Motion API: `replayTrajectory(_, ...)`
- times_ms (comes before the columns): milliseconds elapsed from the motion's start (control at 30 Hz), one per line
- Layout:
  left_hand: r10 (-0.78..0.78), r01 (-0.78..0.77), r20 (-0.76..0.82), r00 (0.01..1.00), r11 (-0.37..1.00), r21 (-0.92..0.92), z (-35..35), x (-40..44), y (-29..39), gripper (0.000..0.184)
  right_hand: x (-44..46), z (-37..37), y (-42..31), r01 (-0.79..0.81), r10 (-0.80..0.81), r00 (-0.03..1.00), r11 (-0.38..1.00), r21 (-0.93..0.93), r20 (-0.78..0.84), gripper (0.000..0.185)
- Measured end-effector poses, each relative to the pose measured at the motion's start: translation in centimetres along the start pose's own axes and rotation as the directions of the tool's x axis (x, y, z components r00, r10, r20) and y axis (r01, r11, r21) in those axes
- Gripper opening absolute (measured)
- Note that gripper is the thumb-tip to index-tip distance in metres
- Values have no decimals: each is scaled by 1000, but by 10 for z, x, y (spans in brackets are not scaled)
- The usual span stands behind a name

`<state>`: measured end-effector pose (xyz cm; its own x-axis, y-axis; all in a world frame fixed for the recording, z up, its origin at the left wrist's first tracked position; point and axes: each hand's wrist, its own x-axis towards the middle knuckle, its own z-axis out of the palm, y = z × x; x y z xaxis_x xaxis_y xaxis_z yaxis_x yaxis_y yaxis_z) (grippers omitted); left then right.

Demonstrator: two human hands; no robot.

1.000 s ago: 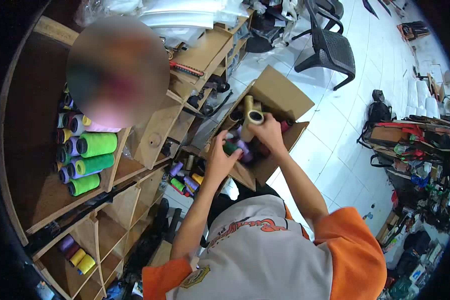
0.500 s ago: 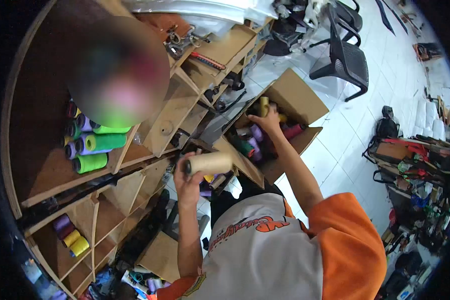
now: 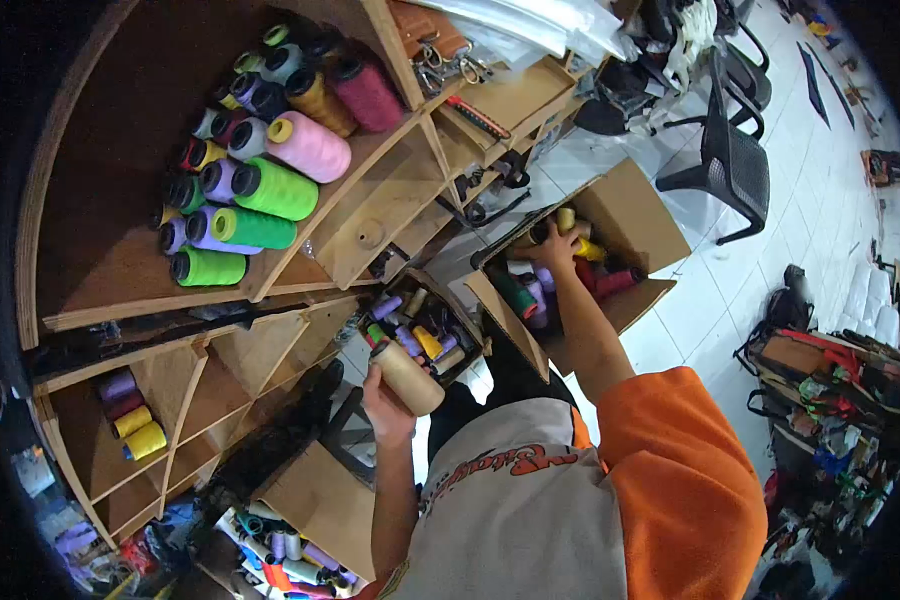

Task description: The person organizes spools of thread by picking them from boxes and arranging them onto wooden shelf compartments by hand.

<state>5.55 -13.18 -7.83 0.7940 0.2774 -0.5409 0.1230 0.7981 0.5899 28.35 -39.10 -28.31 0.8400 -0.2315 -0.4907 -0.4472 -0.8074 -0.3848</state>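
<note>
A large beige thread spool (image 3: 408,378) is held in my left hand (image 3: 387,408), tilted, beside a small box of mixed spools (image 3: 472,330). My right hand (image 3: 558,245) reaches into the open cardboard box (image 3: 645,222); its fingers are closed around or against something among the spools, and I cannot make out what. In that box lie a green spool (image 3: 514,295), purple ones, a dark red spool (image 3: 618,283) and a yellow one. Stacked spools, among them a pink one (image 3: 310,147) and a lime green one (image 3: 275,190), lie in the wooden shelf (image 3: 90,265).
Lower wooden compartments (image 3: 210,405) hold a few purple, dark red and yellow spools (image 3: 144,440). Another carton (image 3: 325,505) with spools stands at the bottom left. A black chair (image 3: 735,170) is on the tiled floor, with cluttered goods (image 3: 830,390) at the right.
My left hand has come out of the box with the beige spool and moved left. My right hand stays in the box. The view has shifted, showing more of the shelf's spools.
</note>
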Motion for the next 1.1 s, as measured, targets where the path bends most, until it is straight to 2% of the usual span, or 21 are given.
replayTrajectory(100, -45, 45, -13, 999, 999, -19, -7, -2, -4, 49, 8, 18, 8, 14, -15, 999, 1000, -11, -50, 110)
replayTrajectory(133, -43, 43, -13, 999, 999, -9, -10, -3, -5, 48, -24, -15, -19, -17, 17, 999, 1000, -7, -28, 104)
replayTrajectory(233, -44, 44, -8, 999, 999, 12, -17, -3, -9, 46, -23, -1, -7, 46, -40, 990, 998, 44, -137, 97)
replayTrajectory(333, -59, 59, -51, 997, 998, -6, -19, -7, -6, 44, -15, 11, 0, 123, -124, 941, 992, -24, -315, 92)
replayTrajectory(533, -67, 70, -63, 996, 996, 50, -33, 4, -5, 46, 5, 23, 18, 154, -186, 972, 965, -213, -142, 91)
replayTrajectory(633, -57, 59, -59, 997, 998, 38, -31, 10, -5, 46, 6, 25, 14, 159, -185, 966, 976, -147, -179, 95)
replayTrajectory(667, -51, 54, -68, 996, 998, 37, -31, 8, -3, 45, 4, 23, 12, 54, -63, 993, 994, -92, -96, 82)
replayTrajectory(767, -29, 33, -115, 993, 999, 27, -30, 6, -1, 44, 5, 31, 19, 112, -113, 972, 994, -17, -205, 83)
replayTrajectory(800, -45, 44, -94, 995, 999, -8, -32, 6, -1, 44, 4, 26, 18, 105, -109, 970, 994, -27, -217, 83)
replayTrajectory(900, -64, 62, -72, 995, 998, -27, -41, 8, -5, 43, 1, 7, 22, 104, -82, 972, 990, 90, -220, 82)
replayTrajectory(933, -91, 88, -62, 994, 995, -43, -41, 9, -7, 43, -2, 3, 23, 180, -115, 939, 967, 179, -323, 75)
replayTrajectory(1033, -145, 142, -44, 988, 987, -72, -34, 15, -7, 44, 4, -28, 32, -35, 73, 985, 971, 237, -154, 77)
replayTrajectory(1067, -150, 147, -41, 988, 987, -70, -26, 17, -5, 45, 3, -37, 37, -41, 34, 999, 880, 473, 25, 75)
replayTrajectory(1100, -156, 153, -39, 987, 986, -68, -21, 19, -4, 46, 3, -46, 43, -132, -7, 979, 738, 661, 203, 73)
